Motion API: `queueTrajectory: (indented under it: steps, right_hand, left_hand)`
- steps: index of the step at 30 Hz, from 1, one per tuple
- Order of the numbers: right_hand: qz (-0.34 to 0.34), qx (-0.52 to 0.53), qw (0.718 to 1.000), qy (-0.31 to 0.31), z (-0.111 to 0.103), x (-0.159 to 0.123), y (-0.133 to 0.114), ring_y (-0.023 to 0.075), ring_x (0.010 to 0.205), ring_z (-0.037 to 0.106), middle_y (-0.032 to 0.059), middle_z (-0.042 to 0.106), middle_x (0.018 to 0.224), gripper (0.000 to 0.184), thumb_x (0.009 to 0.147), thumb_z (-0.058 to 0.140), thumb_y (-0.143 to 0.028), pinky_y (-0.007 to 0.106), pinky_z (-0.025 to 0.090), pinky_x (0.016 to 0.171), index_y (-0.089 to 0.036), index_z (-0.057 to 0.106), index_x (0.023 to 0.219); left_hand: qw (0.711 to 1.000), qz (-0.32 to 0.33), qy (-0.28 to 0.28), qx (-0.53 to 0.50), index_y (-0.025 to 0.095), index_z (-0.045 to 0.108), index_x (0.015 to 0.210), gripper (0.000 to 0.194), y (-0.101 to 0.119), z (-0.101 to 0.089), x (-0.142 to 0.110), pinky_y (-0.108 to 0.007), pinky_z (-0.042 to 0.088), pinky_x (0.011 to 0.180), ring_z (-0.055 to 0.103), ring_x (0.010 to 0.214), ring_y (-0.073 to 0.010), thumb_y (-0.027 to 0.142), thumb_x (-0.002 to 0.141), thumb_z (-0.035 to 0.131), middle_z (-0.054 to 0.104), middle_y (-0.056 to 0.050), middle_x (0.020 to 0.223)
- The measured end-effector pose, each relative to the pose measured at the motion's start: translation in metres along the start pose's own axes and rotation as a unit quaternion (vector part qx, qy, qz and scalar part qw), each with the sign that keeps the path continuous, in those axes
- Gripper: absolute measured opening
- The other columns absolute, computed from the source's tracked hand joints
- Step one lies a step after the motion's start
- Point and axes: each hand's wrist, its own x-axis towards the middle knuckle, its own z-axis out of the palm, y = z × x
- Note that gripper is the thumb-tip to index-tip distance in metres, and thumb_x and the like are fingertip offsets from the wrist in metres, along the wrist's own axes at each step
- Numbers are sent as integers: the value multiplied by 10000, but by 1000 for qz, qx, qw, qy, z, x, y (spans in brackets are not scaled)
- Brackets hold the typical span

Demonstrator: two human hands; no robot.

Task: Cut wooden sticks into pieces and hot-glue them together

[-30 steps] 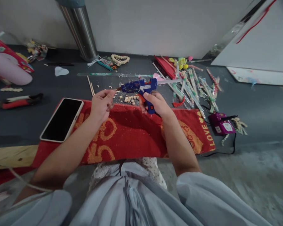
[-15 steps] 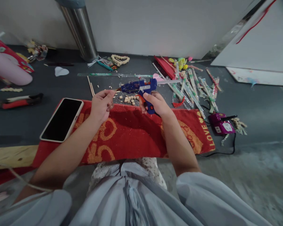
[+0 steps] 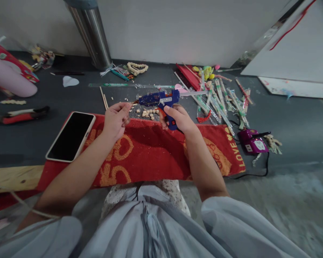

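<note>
My right hand [image 3: 179, 119] grips the handle of a blue glue gun [image 3: 158, 99], whose nozzle points left. A clear glue stick [image 3: 192, 93] sticks out of its back. My left hand [image 3: 115, 118] is pinched closed right at the nozzle tip, holding something too small to name. Both hands hover over the far edge of a red towel [image 3: 148, 150] with orange hearts. Small tan pieces [image 3: 148, 114] lie in a heap between my hands.
A phone [image 3: 71, 135] lies on the towel's left end. Red-handled pliers [image 3: 18, 115] rest at far left. Several wrapped sticks [image 3: 220, 100] are scattered at right, beside a purple plug adapter [image 3: 251, 141] with a black cable. A metal post [image 3: 90, 34] stands behind. A wooden plank [image 3: 12, 177] lies at lower left.
</note>
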Motion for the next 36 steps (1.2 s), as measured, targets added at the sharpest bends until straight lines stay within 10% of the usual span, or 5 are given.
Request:
queueTrajectory:
  steps: [36]
  right_hand:
    - [6, 6, 1000, 1, 0, -1, -5, 74, 403, 538, -9, 588, 485, 519, 789, 610, -651, 190, 423, 430, -160, 570, 624]
  left_hand:
    - [1000, -7, 19, 2, 180, 625, 617, 254, 4, 5, -2, -146, 174, 330, 248, 357, -16, 292, 642, 852, 390, 86, 417]
